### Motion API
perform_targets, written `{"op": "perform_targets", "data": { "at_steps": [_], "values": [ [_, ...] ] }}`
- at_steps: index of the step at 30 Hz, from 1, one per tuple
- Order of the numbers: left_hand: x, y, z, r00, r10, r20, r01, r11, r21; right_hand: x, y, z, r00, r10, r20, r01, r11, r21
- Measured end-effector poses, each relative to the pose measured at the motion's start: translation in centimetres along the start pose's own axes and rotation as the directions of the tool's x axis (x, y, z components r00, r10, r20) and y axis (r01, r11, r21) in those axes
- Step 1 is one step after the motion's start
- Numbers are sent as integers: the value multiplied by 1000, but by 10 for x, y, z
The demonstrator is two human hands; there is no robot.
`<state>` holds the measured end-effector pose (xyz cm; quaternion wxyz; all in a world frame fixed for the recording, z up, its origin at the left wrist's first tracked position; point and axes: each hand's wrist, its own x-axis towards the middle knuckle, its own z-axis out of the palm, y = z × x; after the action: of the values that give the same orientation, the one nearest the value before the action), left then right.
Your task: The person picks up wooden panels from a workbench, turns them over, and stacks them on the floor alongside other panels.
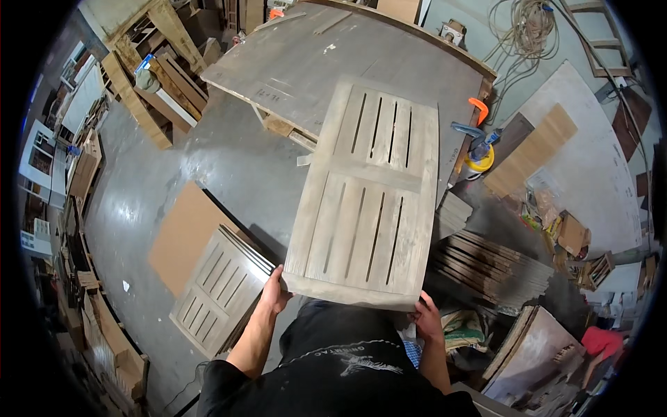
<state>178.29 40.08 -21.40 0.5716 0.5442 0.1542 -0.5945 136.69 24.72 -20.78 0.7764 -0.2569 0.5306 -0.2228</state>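
Observation:
Between my two hands is a slatted wooden panel (379, 177), pale grey-brown, with two framed sections of narrow slots. My left hand (276, 292) grips its near left corner, fingers mostly hidden behind the edge. At the near right corner my right hand (426, 316) holds the panel's edge. The panel's far end overlaps the grey worktable (278, 59) in the picture; whether it touches the table I cannot tell. To the left of my left arm, a stack of similar slatted panels (221, 285) lies low down, beside a brown cardboard sheet (182, 233).
More slatted panels (486, 267) are stacked at my right. Near the table's right edge stand a yellow bucket (479, 164) and an orange clamp (479, 110). Wood boards (167, 83) lean at the far left. Another person in a red top (602, 342) is at lower right.

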Motion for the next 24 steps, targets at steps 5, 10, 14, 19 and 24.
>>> {"op": "perform_targets", "data": {
  "at_steps": [5, 10, 14, 19, 24],
  "values": [
    [10, -6, -15, 1000, -2, 6, 2, 999, -33, 3, -4, 14, 997, 32, -73, -35, 999, -40],
    [22, -10, -25, 1000, -17, 0, 17, 1000, -19, 1, -8, 28, 999, 40, -20, -40, 999, 22],
    [9, -4, -8, 983, -9, -184, -5, 997, -76, 1, -10, 32, 995, 23, -97, -30, 997, -73],
    [-2, -2, -5, 996, -11, -90, 3, 995, -96, 2, -10, 20, 999, -6, -42, -1, 983, -183],
    [2, -7, -13, 997, -37, -68, 31, 996, -87, 7, -9, 8, 997, 65, -36, -67, 996, -54]
  ]
}}
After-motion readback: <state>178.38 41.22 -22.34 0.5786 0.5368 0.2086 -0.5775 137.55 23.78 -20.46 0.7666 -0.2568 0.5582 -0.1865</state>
